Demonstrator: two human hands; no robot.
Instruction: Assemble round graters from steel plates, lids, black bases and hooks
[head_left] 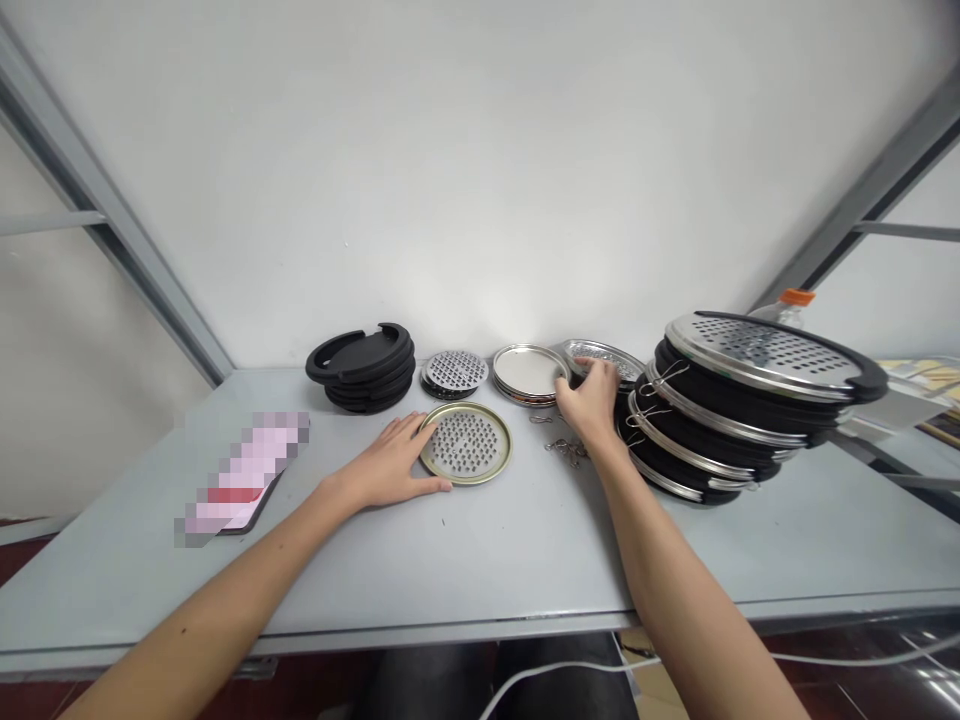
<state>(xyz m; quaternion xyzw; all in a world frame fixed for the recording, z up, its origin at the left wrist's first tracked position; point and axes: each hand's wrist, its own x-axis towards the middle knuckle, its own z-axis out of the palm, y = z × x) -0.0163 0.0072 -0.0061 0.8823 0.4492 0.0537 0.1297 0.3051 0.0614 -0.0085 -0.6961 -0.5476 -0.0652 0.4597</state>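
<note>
Well, nearest to me is the worktop (517, 570), with a phone (255, 465), blurred into squares, off on the left side. A bit farther in, I see the left hand (395, 465) with its grip spread wide, fingers and thumb along the left edge of a round gold-rimmed plate (466, 445) with a bumpy grater face. The plate lies just to the right of that hand, flat and round, so it has no long way to line up; the left hand is nearer to it than the right. Past it to the right sit some little wire clips (568, 452), beside a tall stack of black holders and graters (750, 420). Farther back, the right hand (592, 405) reaches between the shiny round plates (529, 370) on its left and more grater plates (622, 362) at the back; I can't tell if its grip pinches anything. Along the back I also see small grater discs (456, 370) and black rings (360, 365).
</note>
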